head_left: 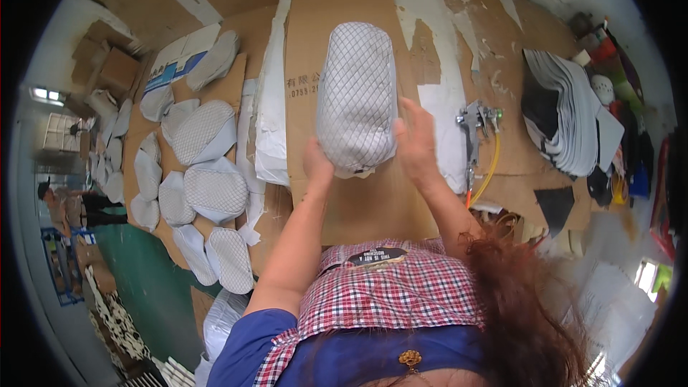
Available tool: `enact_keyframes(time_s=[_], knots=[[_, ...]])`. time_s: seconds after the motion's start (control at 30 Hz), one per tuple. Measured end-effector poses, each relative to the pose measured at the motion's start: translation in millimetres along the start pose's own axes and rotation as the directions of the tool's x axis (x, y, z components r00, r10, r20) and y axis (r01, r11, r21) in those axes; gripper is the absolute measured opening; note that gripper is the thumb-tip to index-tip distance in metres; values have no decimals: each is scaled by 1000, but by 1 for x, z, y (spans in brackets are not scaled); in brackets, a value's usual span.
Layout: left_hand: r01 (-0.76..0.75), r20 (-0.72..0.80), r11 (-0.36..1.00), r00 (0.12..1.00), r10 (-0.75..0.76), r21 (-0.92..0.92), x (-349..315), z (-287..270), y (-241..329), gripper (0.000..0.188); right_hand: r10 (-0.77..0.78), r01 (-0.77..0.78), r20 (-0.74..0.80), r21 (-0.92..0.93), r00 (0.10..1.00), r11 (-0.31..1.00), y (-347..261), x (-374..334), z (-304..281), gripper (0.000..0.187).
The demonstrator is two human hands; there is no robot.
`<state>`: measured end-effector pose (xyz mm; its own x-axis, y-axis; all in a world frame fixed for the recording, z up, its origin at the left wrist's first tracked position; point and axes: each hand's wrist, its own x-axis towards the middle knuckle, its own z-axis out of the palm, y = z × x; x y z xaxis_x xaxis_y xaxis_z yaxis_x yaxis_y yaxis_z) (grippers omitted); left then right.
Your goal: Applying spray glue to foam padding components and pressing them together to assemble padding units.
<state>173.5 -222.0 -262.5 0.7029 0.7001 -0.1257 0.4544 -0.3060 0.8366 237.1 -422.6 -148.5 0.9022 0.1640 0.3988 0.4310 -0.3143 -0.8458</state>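
Grey cover (360,93) sits over the cardboard (380,215), well in from its near edge. Your right hand (418,140) lies open against the cover; how your left hand (317,163) grips, I can't tell. Press both sides evenly.

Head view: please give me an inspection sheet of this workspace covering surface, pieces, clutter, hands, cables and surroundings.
Surface: brown cardboard, with torn white patches alongside.
Pieces: one grey quilted piece between the hands; other quilted pieces grouped at left.
Clutter: spray gun, stacked grey-and-black sheets and a dark triangular scrap at right.
Hands: left hand at the piece's lower left corner, fingers partly hidden; right hand open along its right side.
Cables: yellow hose beside the spray gun; electrical cables, nothing seen clearly.
Surroundings: another person far left; cardboard boxes upper left.
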Motion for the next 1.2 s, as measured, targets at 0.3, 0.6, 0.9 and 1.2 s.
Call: enact_keyframes(time_s=[0.3,0.6,0.9,1.2], knots=[[621,558,685,745,-365,-381,-4,-13,-28,31,-179,305,288,-489,941,817,26,-80,69,44],[104,139,980,987,-80,-172,-17,-43,45,33,-140,259,250,-544,958,798,37,-83,65,48],[-623,328,580,777,537,525,-32,-33,38,57,-163,79,-69,-654,984,752,101,-32,-53,60],[-582,271,602,803,530,547,60,-24,164,62,177,-89,43,-734,983,673,144,-37,-103,70]])
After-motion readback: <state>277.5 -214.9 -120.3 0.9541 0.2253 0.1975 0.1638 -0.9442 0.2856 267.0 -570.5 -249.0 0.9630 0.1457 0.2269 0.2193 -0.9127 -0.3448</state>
